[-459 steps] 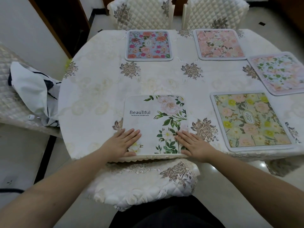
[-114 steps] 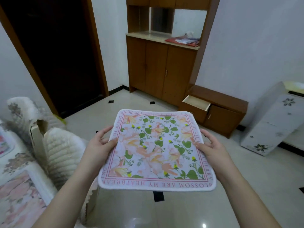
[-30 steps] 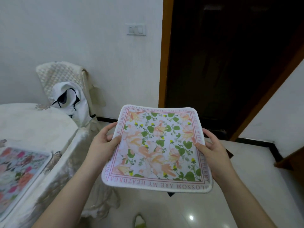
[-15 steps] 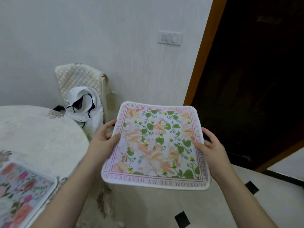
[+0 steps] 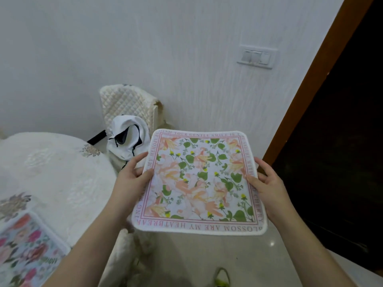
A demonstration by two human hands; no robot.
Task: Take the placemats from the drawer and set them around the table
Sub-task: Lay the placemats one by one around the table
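Between the two hands, in the head view, a square floral placemat [image 5: 200, 183] is held up in the air, roughly flat and tipped slightly toward the camera. The left hand [image 5: 130, 183] grips the mat's left edge about midway along, thumb on the printed top face and fingers curled beneath it. The right hand [image 5: 267, 186] grips the opposite edge the same way, thumb lying on the pink lettered border and fingers wrapped under. The mat spans the whole gap from one hand to the other, its near edge hanging a little lower than both wrists and its far edge rising beyond the fingertips.

To the left of the left hand, and lower, lies the round table [image 5: 53, 175] under a pale embossed cloth; the held mat is beside the table's rim, not over it and not touching it. Further left of that hand, at the near corner of the view, a second placemat [image 5: 27, 253] with pink and red flowers on blue lies flat on the table.

Beyond the left hand, against the wall, stands a quilted cream chair [image 5: 126, 104] with a white bag [image 5: 128, 141] with dark trim resting on it. Above the right hand a wall switch [image 5: 257, 56] sits on the white wall, and to the right of that hand is a dark doorway [image 5: 339, 141] with a wooden frame.
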